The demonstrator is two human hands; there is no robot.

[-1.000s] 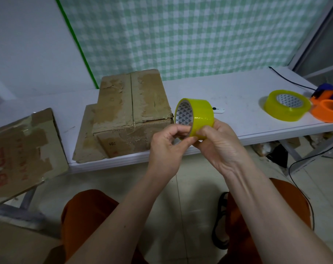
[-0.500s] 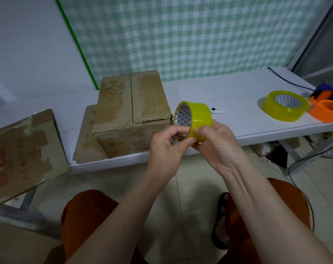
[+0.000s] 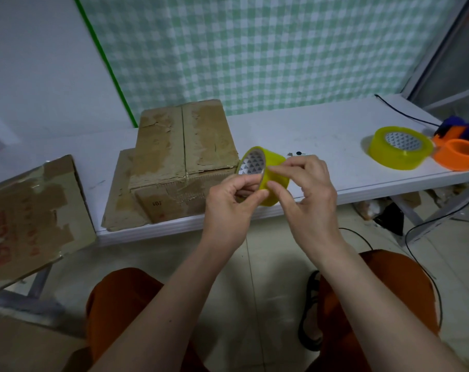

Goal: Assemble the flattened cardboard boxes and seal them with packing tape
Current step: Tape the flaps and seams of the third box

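The yellow packing-tape roll (image 3: 265,175) is pinched by the left hand (image 3: 232,200); the right hand's (image 3: 308,194) fingers (image 3: 277,171) pick its surface. The loose end is best found by slow scraping.

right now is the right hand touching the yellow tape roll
Touching. The head view shows the right hand with thumb and fingertips pinching the outer face of the yellow tape roll, which the left hand also holds.

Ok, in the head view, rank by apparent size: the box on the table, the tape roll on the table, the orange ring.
1. Box
2. Tape roll
3. Orange ring, partly cut off at the frame edge, so unsure.
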